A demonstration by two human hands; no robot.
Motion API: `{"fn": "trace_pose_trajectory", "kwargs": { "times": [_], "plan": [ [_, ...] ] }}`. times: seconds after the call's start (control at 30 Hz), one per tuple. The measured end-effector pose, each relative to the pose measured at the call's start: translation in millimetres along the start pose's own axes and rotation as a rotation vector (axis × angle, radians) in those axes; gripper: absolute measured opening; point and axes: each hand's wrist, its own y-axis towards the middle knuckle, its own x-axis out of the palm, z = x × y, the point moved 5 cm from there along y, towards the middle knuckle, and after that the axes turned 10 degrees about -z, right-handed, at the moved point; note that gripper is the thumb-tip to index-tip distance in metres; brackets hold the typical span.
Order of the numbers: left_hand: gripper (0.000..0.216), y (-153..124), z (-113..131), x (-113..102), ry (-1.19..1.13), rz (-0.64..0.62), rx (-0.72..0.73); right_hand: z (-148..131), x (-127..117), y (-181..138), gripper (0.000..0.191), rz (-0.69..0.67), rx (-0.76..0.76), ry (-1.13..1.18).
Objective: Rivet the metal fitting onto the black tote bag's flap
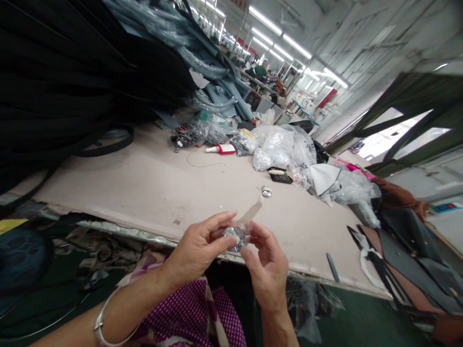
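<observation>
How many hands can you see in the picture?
2. The left hand and the right hand meet at the table edge, both pinching a small clear bag of shiny bits. Hands of people far off are too small to see.

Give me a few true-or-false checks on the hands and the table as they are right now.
1. The left hand and the right hand both pinch a small clear packet of shiny parts. True.
2. A red-and-white tube lies on the table, well beyond the hands. True.
3. The packet lies flat on the table. False: it is held up between the fingers, near the table's front edge.
4. A silver bangle is on the right wrist. False: it is on the left wrist.
5. A small shiny metal piece sits on the table beyond the hands. True.
</observation>
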Motion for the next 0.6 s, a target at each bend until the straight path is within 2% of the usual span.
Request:
{"fn": "trace_pose_trajectory", "kwargs": {
  "times": [0.1,0.3,0.43,0.6],
  "plan": [
    [0.042,2,6,0,0.024,0.019,0.021,-2,0,7,0.052,0.021,0.016,-0.005],
    [0.021,2,6,-4,0.119,0.048,0.071,-7,6,14,0.018,-0.031,0.016,-0.02],
    [0.025,2,-4,-6,-0.027,0.061,-0.037,-11,7,14,0.014,-0.055,-0.032,-0.043],
    [0.03,4,-11,-5,-0.137,0.068,-0.165,-23,5,14,0.016,-0.171,-0.187,-0.264]
  ]
}}
